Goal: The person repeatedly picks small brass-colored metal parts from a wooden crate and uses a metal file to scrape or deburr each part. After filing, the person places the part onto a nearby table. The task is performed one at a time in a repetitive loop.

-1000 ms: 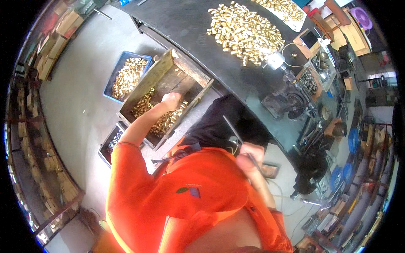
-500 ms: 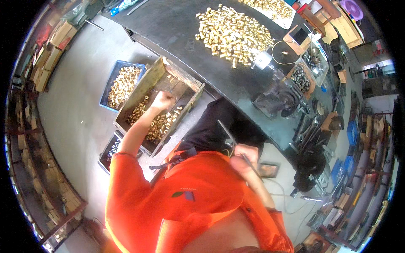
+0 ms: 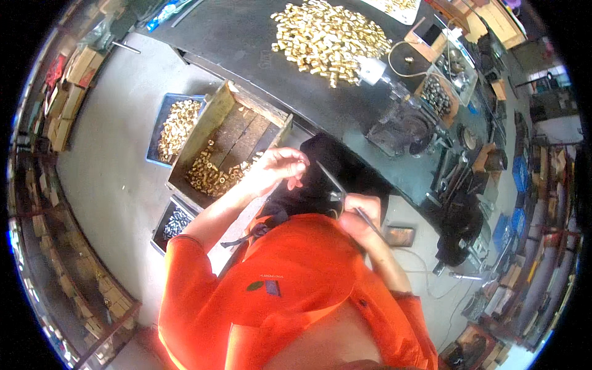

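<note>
My left hand (image 3: 277, 169) is beside the wooden crate, thumb and fingers pinched together. Anything between its fingertips is too small to make out. In my right hand (image 3: 362, 211) is a thin, pointed metal rod (image 3: 330, 177), gripped in closed fingers. Its tip points up and left, a short way from my left fingertips. Brass fittings (image 3: 213, 176) lie heaped in the near part of the old wooden crate (image 3: 280, 137), partly hidden by my left hand and forearm.
A blue bin (image 3: 152, 137) of brass fittings and a dark bin (image 3: 158, 239) of silvery parts flank the crate. The dark workbench (image 3: 246, 65) holds a large brass pile (image 3: 327, 38) and a vise-like machine (image 3: 401, 128). A cable (image 3: 422, 271) runs along the floor.
My left hand has come out of the crate, moving right toward the rod's tip, fingers pinched. My right hand keeps hold of the rod. The whole view has shifted slightly.
</note>
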`<state>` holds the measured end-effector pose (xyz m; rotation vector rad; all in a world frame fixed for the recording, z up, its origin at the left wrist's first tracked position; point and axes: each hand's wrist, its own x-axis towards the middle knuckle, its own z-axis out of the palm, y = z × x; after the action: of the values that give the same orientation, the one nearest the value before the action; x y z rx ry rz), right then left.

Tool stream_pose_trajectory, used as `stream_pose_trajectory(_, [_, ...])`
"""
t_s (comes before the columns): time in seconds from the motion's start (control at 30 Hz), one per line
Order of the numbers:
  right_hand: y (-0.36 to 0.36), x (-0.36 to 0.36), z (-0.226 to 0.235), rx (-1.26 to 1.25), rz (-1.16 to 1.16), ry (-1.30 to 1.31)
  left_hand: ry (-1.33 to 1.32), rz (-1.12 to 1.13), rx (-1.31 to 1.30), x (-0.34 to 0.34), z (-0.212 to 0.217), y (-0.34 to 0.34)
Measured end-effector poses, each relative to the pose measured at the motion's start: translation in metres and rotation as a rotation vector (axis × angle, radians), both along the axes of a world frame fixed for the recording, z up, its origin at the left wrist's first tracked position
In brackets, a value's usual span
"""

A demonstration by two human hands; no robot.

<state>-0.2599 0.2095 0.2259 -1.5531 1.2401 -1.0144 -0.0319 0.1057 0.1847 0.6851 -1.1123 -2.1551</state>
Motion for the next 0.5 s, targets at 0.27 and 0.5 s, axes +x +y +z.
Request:
stream_pose_trajectory(0.27, [-0.01, 0.002, 0.015, -0.061, 0.075, 0.007, -0.422, 0.007, -0.763, -0.02, 0.033, 0.014])
stream_pose_trajectory(0.5, [-0.01, 0.011, 0.015, -0.067, 0.066, 0.146, -0.579, 0.011, -1.081, -0.031, 0.044, 0.025])
